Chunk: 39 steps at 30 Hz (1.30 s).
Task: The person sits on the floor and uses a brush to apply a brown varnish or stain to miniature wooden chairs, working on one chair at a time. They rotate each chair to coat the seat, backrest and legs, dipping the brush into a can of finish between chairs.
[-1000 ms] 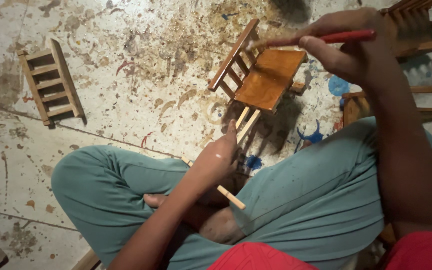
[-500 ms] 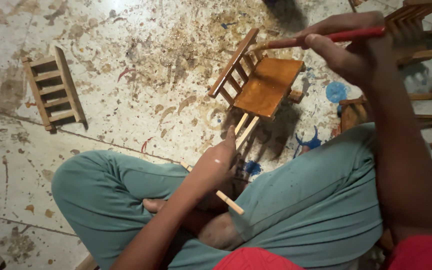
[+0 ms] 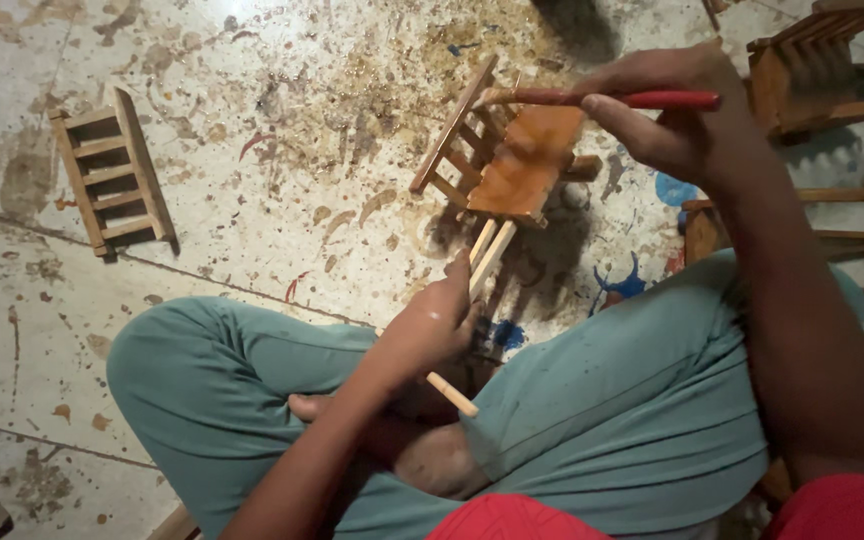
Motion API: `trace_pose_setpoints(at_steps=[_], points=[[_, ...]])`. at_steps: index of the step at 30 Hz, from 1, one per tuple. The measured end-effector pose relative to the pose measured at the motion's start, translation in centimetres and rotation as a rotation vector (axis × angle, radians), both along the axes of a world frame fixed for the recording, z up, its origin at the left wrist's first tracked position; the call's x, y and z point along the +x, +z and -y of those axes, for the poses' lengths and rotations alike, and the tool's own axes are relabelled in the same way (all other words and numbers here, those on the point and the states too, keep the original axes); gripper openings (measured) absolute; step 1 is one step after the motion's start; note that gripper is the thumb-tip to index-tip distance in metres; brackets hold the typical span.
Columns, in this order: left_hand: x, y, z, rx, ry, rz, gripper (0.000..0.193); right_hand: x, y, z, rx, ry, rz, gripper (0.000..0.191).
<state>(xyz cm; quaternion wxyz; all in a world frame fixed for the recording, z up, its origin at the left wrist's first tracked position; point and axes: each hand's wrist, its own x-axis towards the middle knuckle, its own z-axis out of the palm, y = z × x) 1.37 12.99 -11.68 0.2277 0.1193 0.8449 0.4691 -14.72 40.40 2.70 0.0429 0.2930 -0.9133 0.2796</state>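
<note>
I see the small wooden chair (image 3: 512, 165) propped tilted over the stained floor (image 3: 252, 100), its bare sticks clenched in my left hand (image 3: 432, 325) to steady it. My right hand (image 3: 667, 120) pinches a red-handled brush (image 3: 602, 98) against the seat (coating it, I'd judge). Since earlier, the brush barely shifted.

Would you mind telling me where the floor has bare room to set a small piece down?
Free floor lies between the small wooden ladder frame and the little chair, and left of the left knee. It is crowded at the right, where the right hand holds the brush beside more wooden pieces.
</note>
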Motion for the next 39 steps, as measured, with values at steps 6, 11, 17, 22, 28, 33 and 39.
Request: trace_pose_setpoints(at_steps=[6,11,17,22,28,33,39], points=[[0.1,-0.3,0.2,0.069,0.027,-0.042,0.074,-0.4,-0.2,-0.4,0.073,0.021,-0.053,0.016],[0.2,-0.5,0.2,0.061,0.037,-0.041,0.070,-0.3,0.1,0.3,-0.026,0.041,0.028,0.015],[0.1,0.1,0.2,0.052,0.038,-0.024,0.069,-0.1,0.0,1.4,0.028,0.027,0.063,0.020],[0.1,0.3,0.4,0.075,0.033,-0.045,0.070,-0.3,-0.4,1.2,0.086,0.015,0.057,0.020],[0.1,-0.4,0.3,0.034,0.014,-0.029,0.070,-0.5,0.6,0.6,0.164,-0.002,-0.009,0.017],[0.0,-0.5,0.1,0.056,0.024,-0.021,0.070,-0.3,0.9,1.3,0.015,0.079,-0.013,0.015],[-0.1,0.0,0.3,0.061,0.022,-0.002,0.070,-0.5,0.4,2.2,0.022,0.095,0.019,0.014]])
